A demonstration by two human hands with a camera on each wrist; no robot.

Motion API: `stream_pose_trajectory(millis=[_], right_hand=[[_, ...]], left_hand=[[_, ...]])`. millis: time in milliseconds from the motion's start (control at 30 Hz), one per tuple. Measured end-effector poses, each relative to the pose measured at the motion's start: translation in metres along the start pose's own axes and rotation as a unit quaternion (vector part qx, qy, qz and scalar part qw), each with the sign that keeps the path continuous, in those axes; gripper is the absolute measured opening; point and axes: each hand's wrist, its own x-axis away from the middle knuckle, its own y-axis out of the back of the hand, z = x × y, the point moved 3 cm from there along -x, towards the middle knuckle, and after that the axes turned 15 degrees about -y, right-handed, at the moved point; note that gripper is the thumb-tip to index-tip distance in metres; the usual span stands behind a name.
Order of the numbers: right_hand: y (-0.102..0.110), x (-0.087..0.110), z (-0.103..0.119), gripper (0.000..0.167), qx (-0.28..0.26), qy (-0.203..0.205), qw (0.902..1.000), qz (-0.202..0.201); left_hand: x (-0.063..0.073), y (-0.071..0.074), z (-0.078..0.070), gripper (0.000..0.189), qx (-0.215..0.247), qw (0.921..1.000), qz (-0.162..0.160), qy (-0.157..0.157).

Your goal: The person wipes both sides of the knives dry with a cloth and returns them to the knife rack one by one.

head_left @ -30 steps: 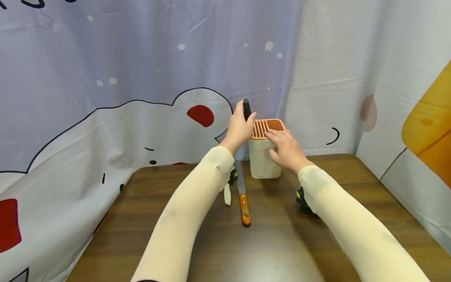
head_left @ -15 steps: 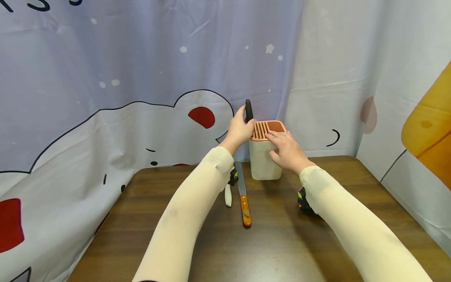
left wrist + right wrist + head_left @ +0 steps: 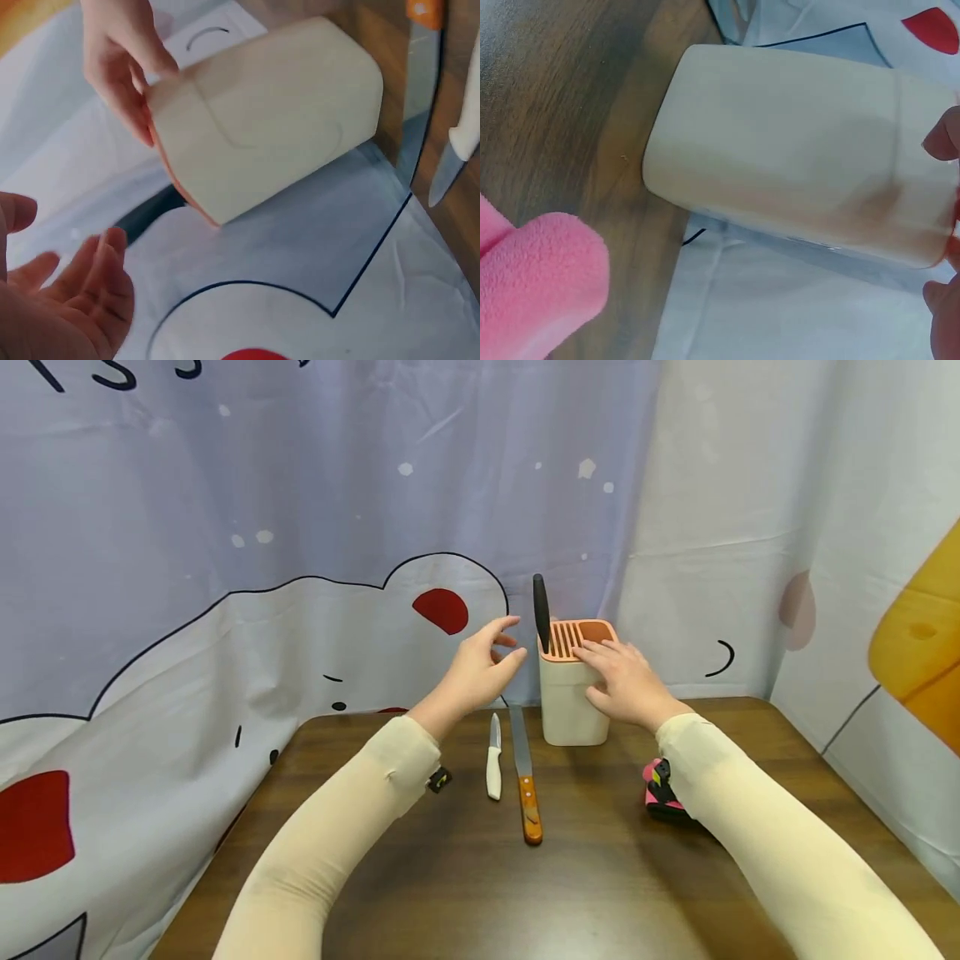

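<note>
A cream knife block [image 3: 573,710] with an orange slotted top stands upright near the table's back edge. From a slot at its left side rises the black handle [image 3: 541,610] of a knife, its blade hidden inside. My left hand [image 3: 480,668] is left of that handle, fingers loosely bent around nothing. My right hand [image 3: 628,685] rests on the block's top edge, fingers laid across the orange lid and thumb by the side. In front lie a small white-handled knife [image 3: 493,772] and a longer knife with an orange-brown wooden handle [image 3: 529,806], side by side.
The brown wooden table [image 3: 600,893] ends just behind the block, where a printed curtain [image 3: 337,510] hangs. Both knives on the table have their blades toward the back. A fuzzy pink band [image 3: 547,285] shows at my right wrist.
My left hand has let go of the black knife handle and moved left and down from it. The handle now stands by itself in the block. My right hand stays on the lid.
</note>
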Motion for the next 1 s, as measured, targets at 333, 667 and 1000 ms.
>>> stream_pose_trajectory(millis=[333, 667, 1000], right_hand=[[0.033, 0.030, -0.013, 0.064, -0.016, 0.059, 0.9981, -0.007], [0.029, 0.092, -0.033, 0.062, -0.019, 0.000, 0.9922, 0.123], [0.005, 0.156, -0.058, 0.094, 0.051, -0.124, 0.9686, 0.209]], left_hand=[[0.094, 0.021, -0.028, 0.036, -0.010, 0.9998, 0.018, -0.002], [0.134, 0.000, -0.024, 0.025, 0.033, 0.9967, 0.034, 0.066], [0.124, -0.062, 0.067, 0.029, -0.089, 0.9618, 0.183, 0.184]])
